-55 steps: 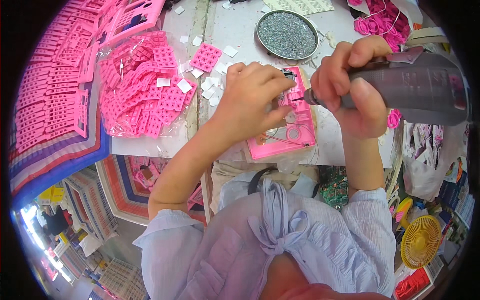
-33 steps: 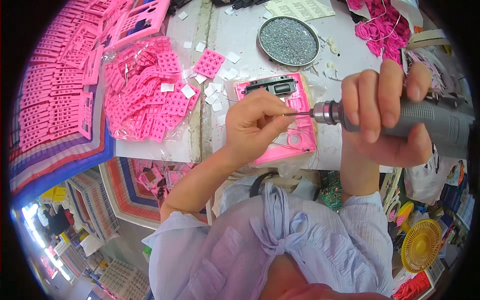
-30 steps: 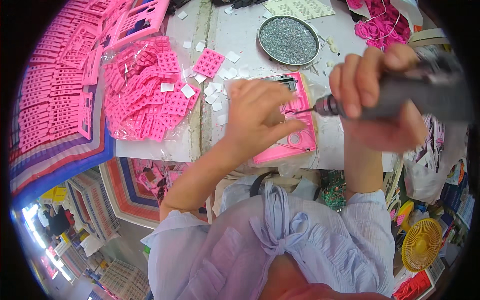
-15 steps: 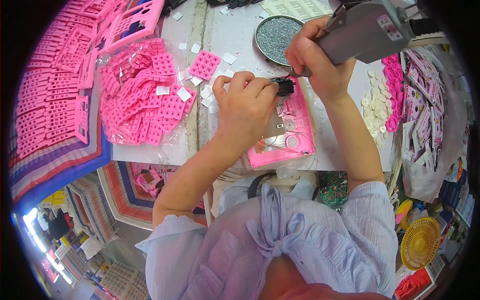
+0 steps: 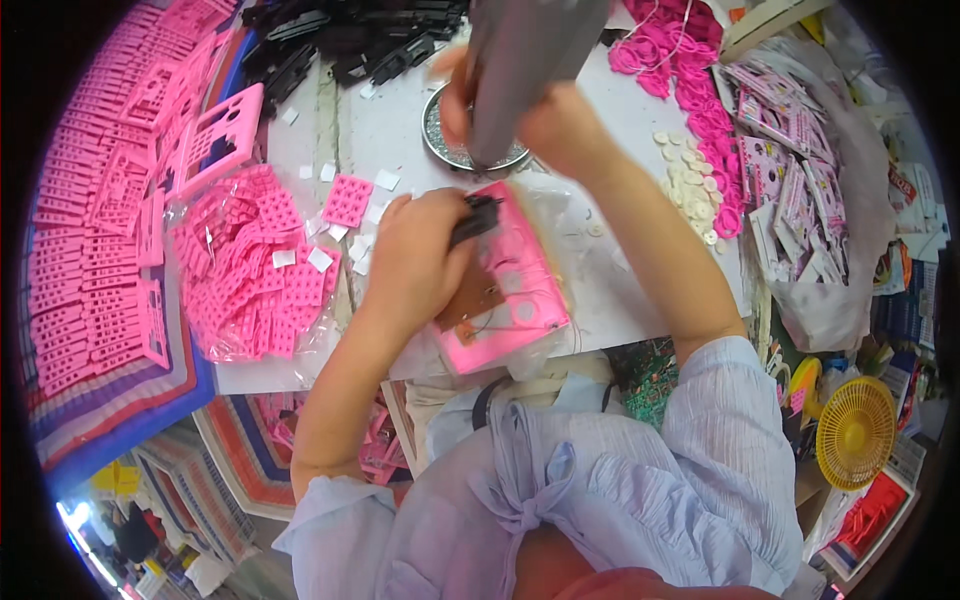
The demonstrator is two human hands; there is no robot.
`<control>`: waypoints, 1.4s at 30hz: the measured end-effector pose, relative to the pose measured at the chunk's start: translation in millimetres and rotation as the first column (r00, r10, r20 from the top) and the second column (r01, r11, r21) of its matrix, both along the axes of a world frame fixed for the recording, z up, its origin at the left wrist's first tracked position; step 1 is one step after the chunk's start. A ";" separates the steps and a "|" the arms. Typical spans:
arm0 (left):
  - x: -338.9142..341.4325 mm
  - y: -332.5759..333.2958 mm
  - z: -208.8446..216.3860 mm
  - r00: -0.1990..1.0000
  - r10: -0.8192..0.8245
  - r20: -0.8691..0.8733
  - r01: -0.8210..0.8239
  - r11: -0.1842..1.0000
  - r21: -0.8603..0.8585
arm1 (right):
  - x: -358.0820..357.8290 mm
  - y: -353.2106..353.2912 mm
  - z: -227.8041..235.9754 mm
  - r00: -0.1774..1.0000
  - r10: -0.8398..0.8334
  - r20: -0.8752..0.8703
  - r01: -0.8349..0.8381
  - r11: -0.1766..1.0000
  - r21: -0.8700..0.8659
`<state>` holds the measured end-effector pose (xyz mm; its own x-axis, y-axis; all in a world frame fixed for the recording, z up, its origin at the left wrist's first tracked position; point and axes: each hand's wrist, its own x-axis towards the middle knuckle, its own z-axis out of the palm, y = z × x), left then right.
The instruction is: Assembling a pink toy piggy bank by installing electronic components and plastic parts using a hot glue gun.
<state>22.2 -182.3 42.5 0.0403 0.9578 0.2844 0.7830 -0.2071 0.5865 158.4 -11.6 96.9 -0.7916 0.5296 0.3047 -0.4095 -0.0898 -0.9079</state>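
A pink plastic housing (image 5: pixel 540 315) lies tilted at the table's near edge. A brown circuit board (image 5: pixel 468 298) and thin wires show inside it. My left hand (image 5: pixel 418 250) is closed on a black plastic part (image 5: pixel 474 220) at the housing's far left end, holding it against the housing. My right hand (image 5: pixel 565 130), somewhat blurred, grips a grey power screwdriver (image 5: pixel 525 70) upright. Its lower end is over the near side of a round metal dish (image 5: pixel 428 140) of small screws. Whether the tip touches the screws, I cannot tell.
On the left are a bag of pink keypads (image 5: pixel 250 290) and stacked pink panels (image 5: pixel 75 290). Black parts (image 5: pixel 380 45) lie at the back. To the right are white discs (image 5: pixel 690 185), magenta loops (image 5: pixel 705 120) and a bag of printed packets (image 5: pixel 800 190). White squares (image 5: pixel 386 180) are scattered near my left hand.
The screwdriver has swung from beside the housing to over the screw dish and now stands upright. The housing is turned, still held by my left hand. The whole view has shifted.
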 end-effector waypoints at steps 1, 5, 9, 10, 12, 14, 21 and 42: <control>-3.6 -10.9 16.0 0.997 0.066 0.049 -0.066 0.998 -0.015 | 11.2 21.3 0.2 1.000 -0.017 0.003 0.017 1.000 -0.022; -45.3 -87.9 93.0 0.988 0.134 0.076 -0.127 0.987 -0.096 | 121.9 131.2 -32.0 0.568 -0.698 0.437 0.193 0.629 0.753; -96.1 -195.0 128.7 0.983 0.099 -0.153 -0.177 0.711 -0.680 | 194.4 188.9 -94.8 0.165 -0.907 0.388 -0.153 0.365 0.918; -89.7 -207.7 132.9 0.965 0.027 -0.262 -0.204 0.705 -0.680 | 189.1 185.1 -98.4 0.169 -0.925 0.339 -0.144 0.318 0.937; -77.7 -214.1 131.7 0.929 -0.011 -0.369 -0.240 0.742 -0.626 | 175.9 175.5 -110.3 0.065 -0.970 0.233 -0.155 0.221 0.963; -65.8 -210.5 112.5 0.927 0.069 -0.369 -0.263 0.820 -0.508 | 168.5 169.0 -113.2 0.012 -0.992 0.128 -0.189 0.124 0.974; -11.1 -121.7 41.6 0.956 0.063 0.285 0.075 0.892 -0.447 | 163.1 91.8 -74.7 0.330 -0.909 0.257 0.012 0.276 0.961; 43.0 -55.8 -5.6 0.984 0.053 0.167 -0.032 0.991 -0.127 | 82.6 -91.8 -66.9 0.763 -0.588 0.269 -0.054 0.357 0.932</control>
